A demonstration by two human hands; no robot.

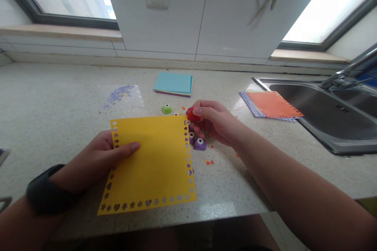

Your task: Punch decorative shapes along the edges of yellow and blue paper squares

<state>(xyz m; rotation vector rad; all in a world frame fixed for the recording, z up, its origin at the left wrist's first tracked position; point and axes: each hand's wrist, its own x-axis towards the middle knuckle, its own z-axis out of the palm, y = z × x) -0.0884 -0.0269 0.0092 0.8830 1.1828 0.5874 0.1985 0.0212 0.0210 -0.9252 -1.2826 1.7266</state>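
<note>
A yellow paper sheet (156,157) has small shapes such as hearts and stars cut along its left, right and bottom edges. My left hand (113,151) grips its left side, thumb on top and fingers beneath. Between the thumb and fingers of my right hand (213,119) is a red punch (193,114), at the sheet's upper right corner. A green punch (167,108) sits just behind the sheet. Beside the right edge stands a purple punch (200,144), with others partly hidden by the sheet and my right hand.
Stacked blue paper (173,82) lies near the wall. Purple paper bits (119,95) are piled at the left. Orange punched paper (275,104) tops a stack beside the metal sink (312,113). Orange scraps (209,162) dot the counter (59,106).
</note>
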